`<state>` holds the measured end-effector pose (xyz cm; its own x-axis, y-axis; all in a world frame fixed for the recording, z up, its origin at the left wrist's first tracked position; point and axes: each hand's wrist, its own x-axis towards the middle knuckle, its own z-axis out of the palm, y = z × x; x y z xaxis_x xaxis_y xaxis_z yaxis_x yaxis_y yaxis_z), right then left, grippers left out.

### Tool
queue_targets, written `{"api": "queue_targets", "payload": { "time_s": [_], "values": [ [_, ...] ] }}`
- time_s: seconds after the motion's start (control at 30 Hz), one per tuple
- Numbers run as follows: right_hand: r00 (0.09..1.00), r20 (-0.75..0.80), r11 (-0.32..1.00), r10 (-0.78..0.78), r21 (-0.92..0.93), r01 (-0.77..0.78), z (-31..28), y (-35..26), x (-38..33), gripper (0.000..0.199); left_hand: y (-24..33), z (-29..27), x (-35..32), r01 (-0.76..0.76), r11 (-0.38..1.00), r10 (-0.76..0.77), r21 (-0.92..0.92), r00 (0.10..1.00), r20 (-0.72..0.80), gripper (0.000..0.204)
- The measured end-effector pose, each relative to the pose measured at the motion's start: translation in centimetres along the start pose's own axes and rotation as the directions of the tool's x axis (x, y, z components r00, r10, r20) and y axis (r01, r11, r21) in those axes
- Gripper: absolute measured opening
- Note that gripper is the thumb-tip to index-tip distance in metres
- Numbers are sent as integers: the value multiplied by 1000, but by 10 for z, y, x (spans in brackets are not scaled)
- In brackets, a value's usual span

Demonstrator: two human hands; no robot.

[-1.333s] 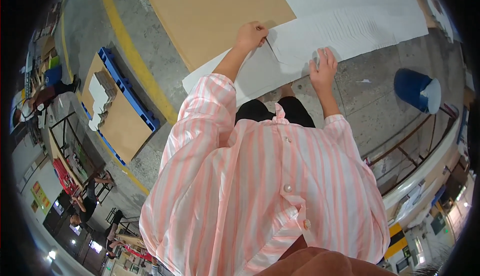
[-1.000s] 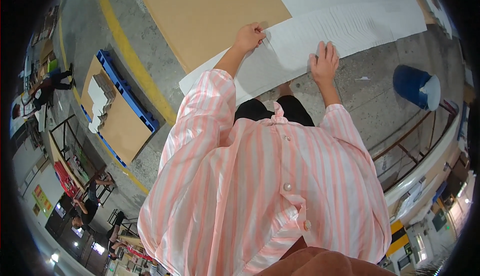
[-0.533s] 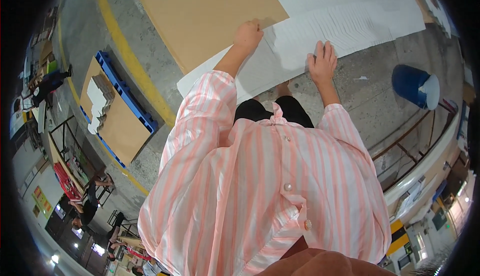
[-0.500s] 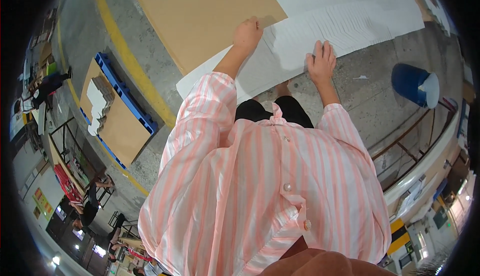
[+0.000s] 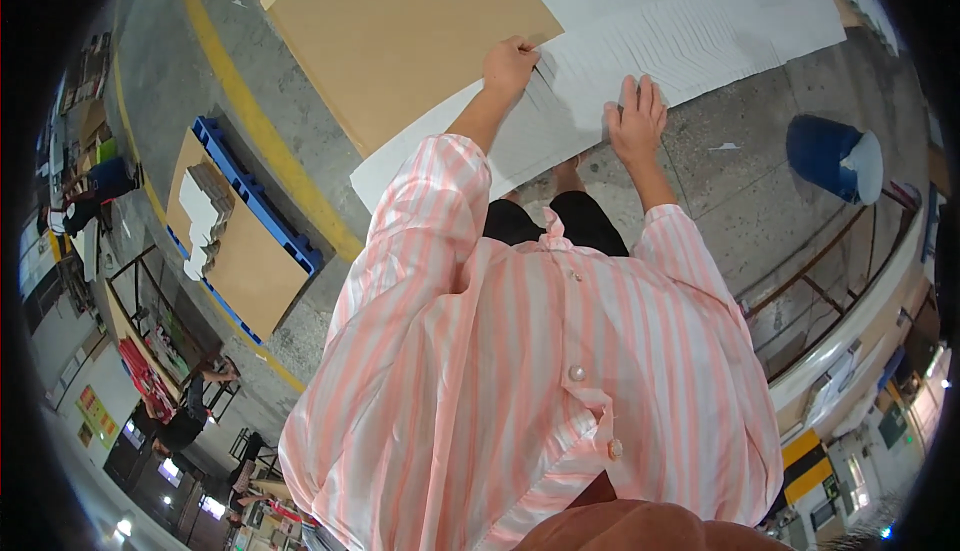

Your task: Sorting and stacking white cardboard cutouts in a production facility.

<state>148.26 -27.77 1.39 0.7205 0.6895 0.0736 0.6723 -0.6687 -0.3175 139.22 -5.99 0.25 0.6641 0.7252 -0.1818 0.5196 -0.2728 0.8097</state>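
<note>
white sheets (image 5: pixel 690 31) lie ahead, long side running left-right | left hand (image 5: pixel 510 63) pinches their edge | right hand (image 5: pixel 634 119) flat on top, fingers spread

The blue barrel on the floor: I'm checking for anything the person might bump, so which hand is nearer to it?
The right hand, flat on the white sheet, is nearer the blue barrel, which lies off to its right. The left hand is farther away, at the brown cardboard sheet's edge.
</note>
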Motion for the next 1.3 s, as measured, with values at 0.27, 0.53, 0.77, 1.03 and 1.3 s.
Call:
{"api": "queue_targets", "payload": {
  "time_s": [0.27,0.53,0.77,1.03,1.3],
  "values": [
    [1000,-18,1000,-22,-7,22,-1,-6,0,58,-23,9,6,25,985,-24,-173,1000,7,17],
    [1000,-11,998,-25,-51,24,1,-4,-2,59,-13,1,4,67,976,-49,-209,994,93,17],
    [983,-90,981,-163,89,171,-13,-8,-7,50,-23,-44,-13,222,859,-187,-461,975,121,15],
    [705,492,826,-511,509,243,-23,-69,-87,19,-98,-158,-66,-142,931,49,335,961,272,21],
    [516,594,787,-617,464,407,8,-97,-90,25,-108,-159,-81,-147,946,91,289,976,197,28]
  ]
}}
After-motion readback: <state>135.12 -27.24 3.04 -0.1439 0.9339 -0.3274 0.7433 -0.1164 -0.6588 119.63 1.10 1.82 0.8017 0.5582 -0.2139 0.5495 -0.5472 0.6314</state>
